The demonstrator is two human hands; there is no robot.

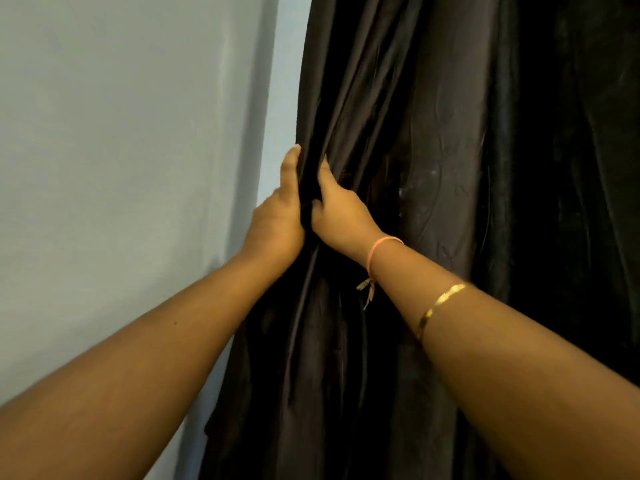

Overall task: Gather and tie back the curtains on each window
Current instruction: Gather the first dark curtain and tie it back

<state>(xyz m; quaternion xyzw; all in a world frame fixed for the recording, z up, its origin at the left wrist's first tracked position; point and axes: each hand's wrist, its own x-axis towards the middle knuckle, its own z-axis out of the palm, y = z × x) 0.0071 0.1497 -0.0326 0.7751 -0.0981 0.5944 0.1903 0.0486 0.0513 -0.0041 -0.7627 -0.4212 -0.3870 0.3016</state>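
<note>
Both hands (277,216) (side by side) clutch dark curtain (433,150).

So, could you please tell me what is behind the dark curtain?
Nothing behind the dark curtain shows; its folds cover everything there, including any window. Only the pale wall appears beside its left edge, where the left hand and right hand clasp a gathered fold.

A plain pale blue-grey wall (114,150) is filling the left side, meeting a lighter strip of wall (282,98) at a vertical edge. Soft, dim light is falling across it.
</note>
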